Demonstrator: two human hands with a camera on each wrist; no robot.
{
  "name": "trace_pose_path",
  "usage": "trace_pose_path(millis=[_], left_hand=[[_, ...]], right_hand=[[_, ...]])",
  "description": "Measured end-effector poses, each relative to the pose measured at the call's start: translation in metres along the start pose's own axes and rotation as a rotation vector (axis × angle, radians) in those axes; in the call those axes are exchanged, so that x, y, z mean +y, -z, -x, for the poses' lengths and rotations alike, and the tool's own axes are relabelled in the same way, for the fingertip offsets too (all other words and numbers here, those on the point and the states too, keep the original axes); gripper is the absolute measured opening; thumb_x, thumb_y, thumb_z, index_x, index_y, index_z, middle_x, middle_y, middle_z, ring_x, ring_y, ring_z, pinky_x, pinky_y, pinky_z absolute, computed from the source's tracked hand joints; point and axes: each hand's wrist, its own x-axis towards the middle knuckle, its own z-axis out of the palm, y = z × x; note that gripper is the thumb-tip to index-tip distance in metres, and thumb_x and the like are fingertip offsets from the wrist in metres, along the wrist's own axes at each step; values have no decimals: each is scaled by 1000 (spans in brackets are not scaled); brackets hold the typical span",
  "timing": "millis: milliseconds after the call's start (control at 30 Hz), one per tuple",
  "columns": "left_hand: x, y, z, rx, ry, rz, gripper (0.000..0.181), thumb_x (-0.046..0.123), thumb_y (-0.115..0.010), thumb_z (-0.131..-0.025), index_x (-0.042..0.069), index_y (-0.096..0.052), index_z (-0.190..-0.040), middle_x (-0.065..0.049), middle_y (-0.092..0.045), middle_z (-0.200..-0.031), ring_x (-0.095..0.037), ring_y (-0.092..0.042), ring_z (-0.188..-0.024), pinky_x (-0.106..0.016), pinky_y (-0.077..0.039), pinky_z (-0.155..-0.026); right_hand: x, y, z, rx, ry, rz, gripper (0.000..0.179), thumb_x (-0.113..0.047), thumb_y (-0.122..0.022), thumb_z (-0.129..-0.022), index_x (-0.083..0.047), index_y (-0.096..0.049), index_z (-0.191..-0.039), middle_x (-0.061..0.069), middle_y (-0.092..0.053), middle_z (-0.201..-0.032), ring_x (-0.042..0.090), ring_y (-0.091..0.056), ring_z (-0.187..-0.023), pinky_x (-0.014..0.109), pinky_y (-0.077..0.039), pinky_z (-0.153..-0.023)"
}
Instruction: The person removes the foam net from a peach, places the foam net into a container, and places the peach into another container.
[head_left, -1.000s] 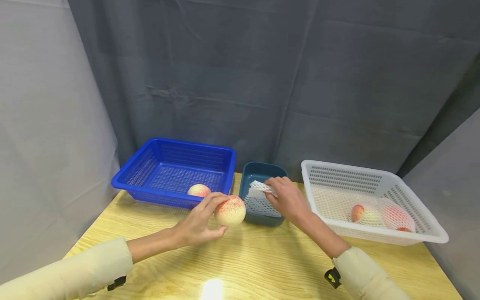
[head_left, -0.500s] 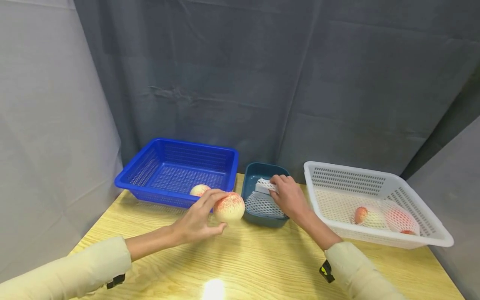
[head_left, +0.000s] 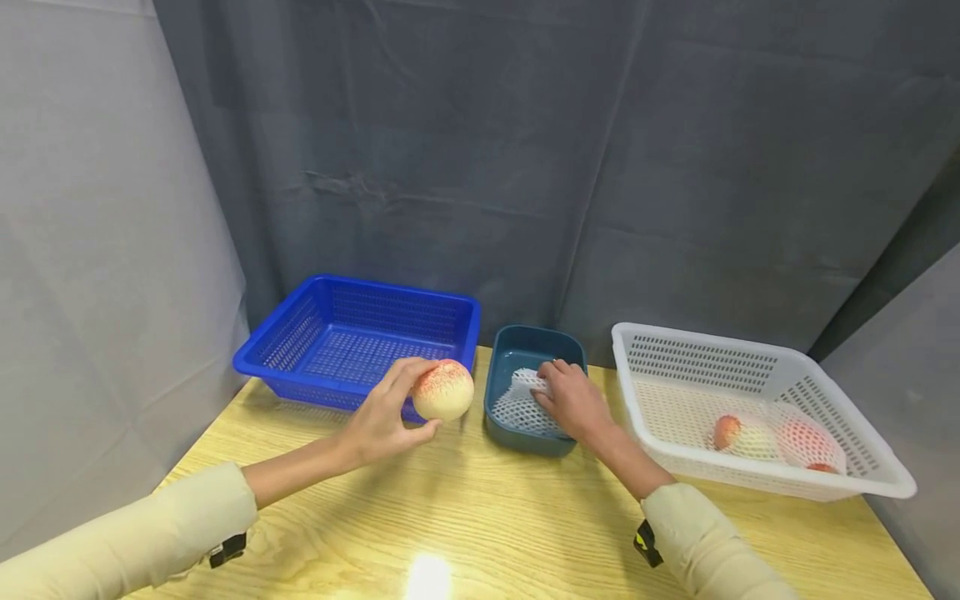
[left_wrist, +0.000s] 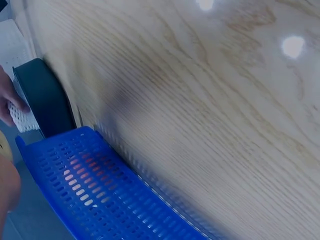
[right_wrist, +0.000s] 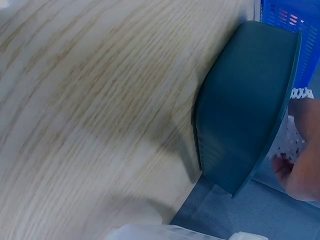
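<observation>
A yellow peach with a red-speckled top (head_left: 444, 390) is held between the thumb and fingers of my left hand (head_left: 382, 421), raised in front of the blue basket's (head_left: 255, 358) right front corner. My right hand (head_left: 576, 404) reaches into the teal bin (head_left: 536, 445), fingers curled on a white foam fruit net (head_left: 531, 381). More white netting (head_left: 521, 414) lies below it in the bin. Through the blue basket's slots, the left wrist view shows another peach (left_wrist: 82, 182), hidden in the head view. In the right wrist view, the net (right_wrist: 301, 93) shows beside my fingers.
A white basket (head_left: 630, 400) on the right holds two peaches in foam nets (head_left: 750, 437) (head_left: 810, 443). All the containers stand along the back of the wooden table (head_left: 480, 517), before a dark grey curtain (head_left: 465, 150).
My left hand has moved the peach left and slightly up, toward the blue basket. My right hand has lowered the foam net deeper into the teal bin.
</observation>
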Motion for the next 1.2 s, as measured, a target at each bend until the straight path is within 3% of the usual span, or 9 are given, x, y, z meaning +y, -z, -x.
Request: trace_pose_path(millis=[167,367,500,633,933,1067,1200], left_hand=[[-5,6,-2,30,108,50,74,5,-85,-73,2,-48,-137,-19,-50,-129,-33,-57,-116,-28,-56,-84],[-13,17,-7,55,249,70,74,6,-83,-78,2,-43,-141,-20,-49,-127,-36,-54,-117,-38,-57,-85],[-20,22,-8,81,330,62,73,7,-82,-79,2,-44,-141,-20,-49,-128,-34,-53,-114,-43,-57,-84],[-28,27,-9,112,362,45,71,8,-82,-79,3,-45,-140,-19,-50,-128,-32,-53,-112,-41,-58,-83],[-43,37,-8,118,398,5,73,9,-82,-79,2,-44,-141,-19,-49,-127,-32,-53,-113,-39,-57,-86],[-47,40,-7,116,403,0,73,7,-81,-80,2,-42,-142,-21,-47,-128,-34,-51,-114,-41,-56,-87],[-50,41,-6,118,410,-9,73,8,-81,-81,3,-42,-142,-20,-47,-128,-33,-51,-114,-40,-56,-87]], right_hand=[[-3,-2,1,-147,-52,-4,41,-36,-68,-95,0,-67,-115,13,-63,-105,33,-59,-94,46,-53,-80],[-4,-4,1,-274,-62,-5,56,-52,-57,-98,-1,-70,-119,14,-63,-113,33,-60,-101,49,-53,-83],[-4,-6,1,-336,-60,-51,52,-46,-49,-103,-2,-71,-119,15,-64,-117,34,-61,-107,51,-52,-88],[-3,-9,0,-353,-25,-57,37,-31,-55,-101,-1,-71,-117,16,-65,-116,36,-62,-108,51,-50,-93],[-8,-8,-4,-291,-4,-116,7,-12,-70,-92,-7,-72,-94,6,-63,-90,27,-64,-88,45,-54,-78],[-8,-9,-5,-134,53,-1,3,-7,-73,-87,-6,-73,-89,8,-62,-84,30,-60,-79,43,-54,-66],[-5,-14,-8,41,52,126,6,-7,-78,-84,-8,-75,-89,10,-64,-84,31,-51,-71,41,-48,-60]])
